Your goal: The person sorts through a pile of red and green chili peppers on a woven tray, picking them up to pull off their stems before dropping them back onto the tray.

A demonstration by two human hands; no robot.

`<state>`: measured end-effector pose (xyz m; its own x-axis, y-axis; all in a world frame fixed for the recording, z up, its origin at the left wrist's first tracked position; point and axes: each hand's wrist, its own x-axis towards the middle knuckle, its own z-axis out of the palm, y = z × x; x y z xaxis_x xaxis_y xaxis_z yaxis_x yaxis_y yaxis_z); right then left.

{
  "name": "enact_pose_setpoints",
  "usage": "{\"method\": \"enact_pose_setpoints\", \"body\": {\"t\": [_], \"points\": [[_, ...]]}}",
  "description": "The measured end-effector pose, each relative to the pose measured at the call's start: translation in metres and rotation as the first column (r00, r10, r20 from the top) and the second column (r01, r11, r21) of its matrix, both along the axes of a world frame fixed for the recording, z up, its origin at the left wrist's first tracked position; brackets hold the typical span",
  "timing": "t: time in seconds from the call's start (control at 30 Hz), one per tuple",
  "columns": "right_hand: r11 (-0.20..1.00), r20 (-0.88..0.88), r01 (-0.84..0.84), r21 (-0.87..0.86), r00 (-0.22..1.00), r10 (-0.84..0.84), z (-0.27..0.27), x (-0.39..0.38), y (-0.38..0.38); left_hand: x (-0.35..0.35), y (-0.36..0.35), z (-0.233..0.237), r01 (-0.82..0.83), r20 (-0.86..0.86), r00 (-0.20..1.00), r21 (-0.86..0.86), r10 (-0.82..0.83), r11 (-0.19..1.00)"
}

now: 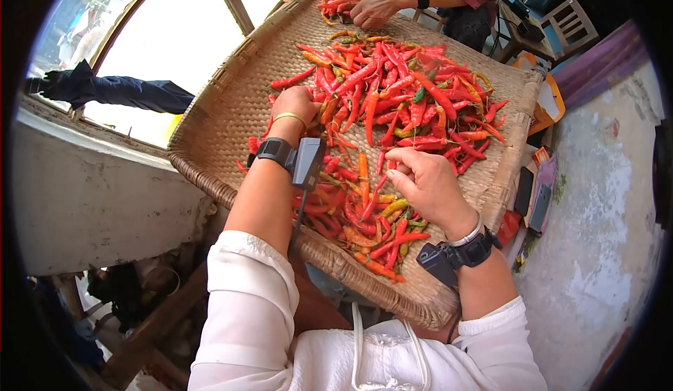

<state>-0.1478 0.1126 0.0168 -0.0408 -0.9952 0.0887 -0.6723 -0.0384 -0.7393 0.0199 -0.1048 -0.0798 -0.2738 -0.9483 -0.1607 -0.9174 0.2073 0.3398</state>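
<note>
My right hand (429,186) is closed in a pinch, with a slim red chili pepper (375,196) running down from its thumb and fingertips. At the left edge of the big chili pile (399,100), my left hand (296,105) is curled with its knuckles up. Its fingertips are hidden, so what it grips among the peppers cannot be made out. Both hands are over a large woven basket tray (242,89). A smaller heap of red, orange and yellowish-green chilies (357,226) lies nearer my body, between my forearms.
Across the tray, a co-worker's hand (375,7) is at a small group of chilies (336,7). A dark folded umbrella (140,91) lies along the window ledge at left. Right of the tray are a phone (540,207), a pale wall (596,201) and a wooden chair (569,25).
</note>
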Motion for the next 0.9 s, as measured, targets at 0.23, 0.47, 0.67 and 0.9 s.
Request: {"method": "enact_pose_setpoints", "body": {"t": [0.23,0.47,0.67,0.9], "points": [[0.991,-0.205,-0.098,-0.086,0.976,0.079,-0.010,0.003,0.000,0.004,-0.013,0.002,-0.076,-0.198,0.975,0.139,0.103,0.987],[0.984,-0.261,-0.128,-0.123,0.961,0.093,-0.009,0.000,0.001,0.012,-0.022,0.034,-0.200,-0.416,0.878,0.133,0.238,0.971],[0.983,-0.282,-0.123,-0.138,0.956,0.080,-0.007,0.000,0.003,-0.025,0.000,0.036,0.006,-0.798,0.582,0.201,0.160,0.980],[0.980,-0.346,-0.173,-0.102,0.930,0.128,-0.013,0.004,0.005,-0.046,0.034,0.009,0.213,-0.260,0.930,-0.199,-0.261,0.957]]}}
